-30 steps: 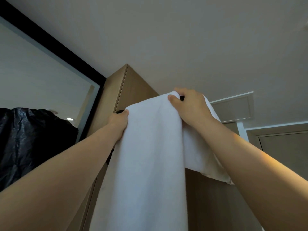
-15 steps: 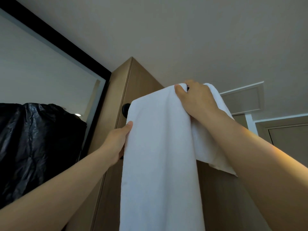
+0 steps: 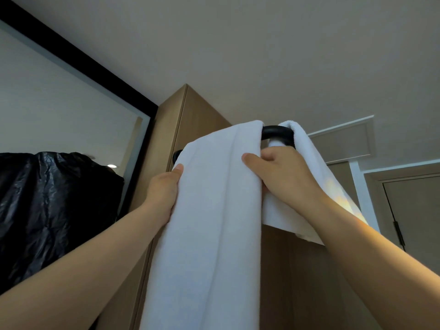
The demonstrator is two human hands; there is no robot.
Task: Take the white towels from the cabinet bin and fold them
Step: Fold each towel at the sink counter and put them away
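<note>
A wooden cabinet (image 3: 200, 115) rose toward a pale ceiling (image 3: 262, 44), a black-framed mirror (image 3: 59, 110) and crumpled black plastic (image 3: 47, 210) on its left, a brown door (image 3: 414, 222) on its right.

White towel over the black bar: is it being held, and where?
Yes. The left hand grips the left edge of the white towel, the right hand its right edge, both just below the black bar.

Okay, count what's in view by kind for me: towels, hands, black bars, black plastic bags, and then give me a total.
White towel: 1
Hands: 2 (left hand, right hand), both gripping the towel
Black bar: 1, with the towel draped over it
Black plastic bag: 1
Total: 5
</note>
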